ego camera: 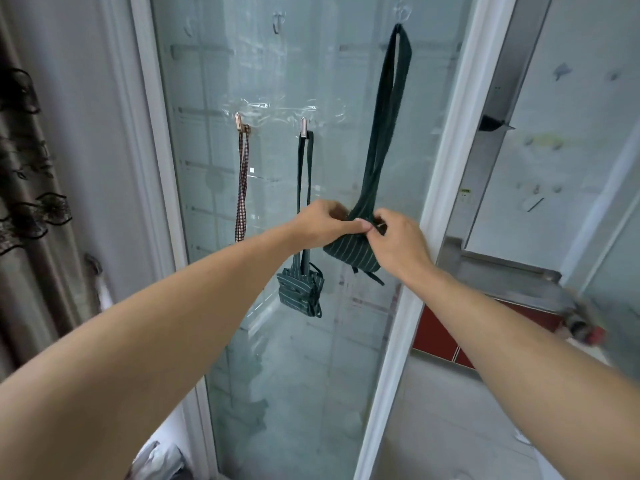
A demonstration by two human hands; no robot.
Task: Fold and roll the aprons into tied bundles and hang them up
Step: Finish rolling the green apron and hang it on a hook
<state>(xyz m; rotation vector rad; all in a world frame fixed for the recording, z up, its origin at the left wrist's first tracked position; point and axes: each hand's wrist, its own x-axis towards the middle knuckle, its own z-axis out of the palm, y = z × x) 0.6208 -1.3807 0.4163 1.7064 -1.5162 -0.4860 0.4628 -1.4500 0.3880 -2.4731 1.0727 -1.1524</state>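
View from my head camera, looking forward and slightly down along both forearms toward a glass door panel (277, 81). My left hand (323, 221) and my right hand (398, 237) meet at the top of a dark green striped apron bundle (351, 252), which hangs straight ahead of me, between the two hands and at their level. The left thumb lies across the bundle's upper edge with the fingers curled behind the cloth, gripping it; the right hand's thumb and forefinger pinch at the same gathered neck, though what exactly they pinch, strap or tie end, is too small to tell. The bundle's neck strap (388, 116) runs as a long loop nearly straight up from my hands to a clear hook (401, 13) high on the glass, so the long axis is vertical and the weight appears already carried from above; a loose tie end (372, 275) trails below the bundle. Both hands are about equally near, the left slightly more over the cloth. In my judgement the coming move is a release or a final tightening at the neck, turning on the strap staying seated over the hook. To the left, a second striped bundle (300, 287) hangs from a metal hook (303, 128), and a checked strap (242, 181) hangs from another metal hook (239, 123). A patterned curtain (27, 168) borders the left edge. No brand, label or legible writing is visible.
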